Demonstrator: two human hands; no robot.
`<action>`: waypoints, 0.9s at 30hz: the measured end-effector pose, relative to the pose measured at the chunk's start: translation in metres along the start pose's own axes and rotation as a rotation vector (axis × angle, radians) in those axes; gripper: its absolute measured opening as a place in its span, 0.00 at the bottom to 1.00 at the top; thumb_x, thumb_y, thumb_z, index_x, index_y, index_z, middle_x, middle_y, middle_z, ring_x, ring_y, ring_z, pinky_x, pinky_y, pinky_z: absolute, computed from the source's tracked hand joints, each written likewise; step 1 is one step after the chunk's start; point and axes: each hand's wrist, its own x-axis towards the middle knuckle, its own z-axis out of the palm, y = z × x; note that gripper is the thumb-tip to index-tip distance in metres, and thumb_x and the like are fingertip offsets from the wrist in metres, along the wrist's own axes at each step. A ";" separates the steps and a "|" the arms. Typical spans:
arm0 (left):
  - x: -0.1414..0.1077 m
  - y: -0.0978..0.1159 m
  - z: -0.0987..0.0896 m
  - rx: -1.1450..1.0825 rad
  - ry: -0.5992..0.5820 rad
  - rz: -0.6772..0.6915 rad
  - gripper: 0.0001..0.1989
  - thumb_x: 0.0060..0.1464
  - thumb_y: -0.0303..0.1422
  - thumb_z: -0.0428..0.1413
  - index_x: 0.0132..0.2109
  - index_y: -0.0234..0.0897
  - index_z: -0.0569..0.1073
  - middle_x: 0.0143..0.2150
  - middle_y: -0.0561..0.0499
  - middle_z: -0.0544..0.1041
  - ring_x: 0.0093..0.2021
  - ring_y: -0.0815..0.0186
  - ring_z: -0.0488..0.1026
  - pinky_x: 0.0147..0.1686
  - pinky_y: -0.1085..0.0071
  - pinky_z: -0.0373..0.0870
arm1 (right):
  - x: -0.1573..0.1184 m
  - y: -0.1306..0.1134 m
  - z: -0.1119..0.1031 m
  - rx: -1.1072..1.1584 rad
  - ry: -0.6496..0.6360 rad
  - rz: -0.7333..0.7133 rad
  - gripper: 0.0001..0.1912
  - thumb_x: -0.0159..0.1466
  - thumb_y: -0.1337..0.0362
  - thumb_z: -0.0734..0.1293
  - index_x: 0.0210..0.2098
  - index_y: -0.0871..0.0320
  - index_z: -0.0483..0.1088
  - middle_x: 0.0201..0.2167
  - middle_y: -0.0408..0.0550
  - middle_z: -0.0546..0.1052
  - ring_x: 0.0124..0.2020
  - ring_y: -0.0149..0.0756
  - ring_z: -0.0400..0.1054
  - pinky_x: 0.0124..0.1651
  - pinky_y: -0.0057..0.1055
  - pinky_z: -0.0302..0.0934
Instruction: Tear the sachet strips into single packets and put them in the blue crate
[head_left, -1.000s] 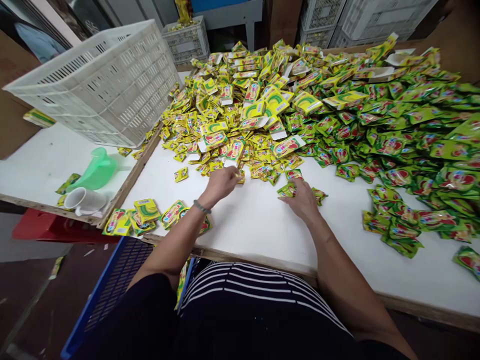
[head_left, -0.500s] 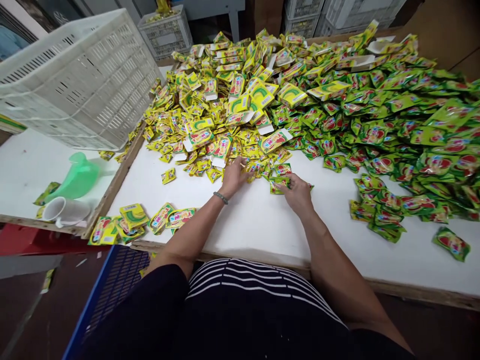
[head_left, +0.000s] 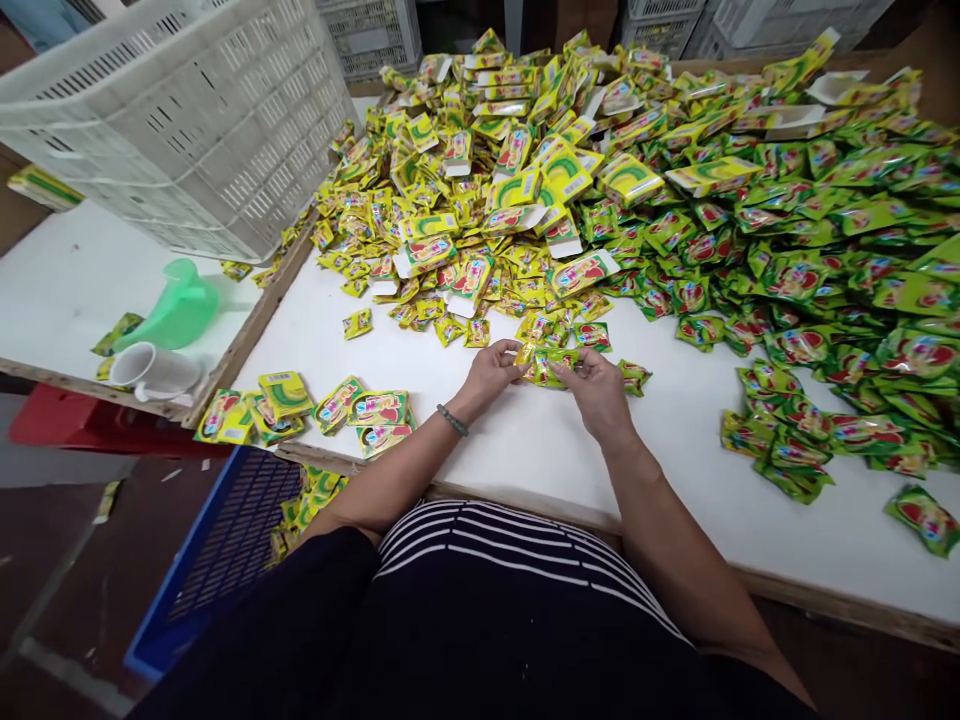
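My left hand [head_left: 489,380], with a beaded bracelet at the wrist, pinches small yellow packets [head_left: 527,358] by their left end. My right hand [head_left: 598,396] is closed on a green packet [head_left: 553,367], thumb on top. The packets meet between my two hands, just above the white table [head_left: 517,450]. How many lie in the fingers I cannot tell. Beyond the fingers, loose yellow packets [head_left: 480,333] and a green packet [head_left: 592,336] lie on the table. Another green packet [head_left: 634,377] sits just right of my right hand.
A heap of yellow boxes [head_left: 566,172] and a larger heap of green packets [head_left: 795,275] cover the back and right. Several filled boxes [head_left: 379,407] lie front left. A white crate [head_left: 225,130], green scoop [head_left: 169,308] and white mug [head_left: 154,370] stand left; a blue basket [head_left: 217,540] sits below.
My left hand has come back from the yellow pile toward my right hand and now holds yellow packets against the green one. The view has shifted slightly left.
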 end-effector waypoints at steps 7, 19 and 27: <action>0.003 0.008 -0.003 0.093 -0.158 -0.027 0.13 0.39 0.27 0.63 0.36 0.31 0.75 0.27 0.54 0.76 0.27 0.74 0.69 0.31 0.76 0.63 | 0.001 -0.005 -0.004 -0.237 -0.033 -0.073 0.23 0.52 0.42 0.71 0.34 0.56 0.71 0.28 0.45 0.75 0.29 0.39 0.69 0.37 0.40 0.68; 0.001 0.014 -0.014 0.196 -0.286 -0.051 0.21 0.36 0.39 0.71 0.34 0.31 0.74 0.26 0.53 0.74 0.26 0.73 0.68 0.29 0.74 0.63 | -0.006 0.006 0.007 -0.126 -0.136 0.016 0.25 0.54 0.44 0.71 0.43 0.54 0.71 0.33 0.48 0.77 0.33 0.41 0.71 0.34 0.37 0.69; 0.057 0.097 -0.076 0.962 0.168 0.238 0.24 0.40 0.33 0.69 0.47 0.36 0.74 0.42 0.43 0.78 0.43 0.57 0.74 0.44 0.64 0.68 | -0.007 0.005 0.009 -0.030 -0.120 0.118 0.20 0.51 0.46 0.75 0.30 0.56 0.71 0.30 0.47 0.78 0.28 0.37 0.68 0.28 0.32 0.68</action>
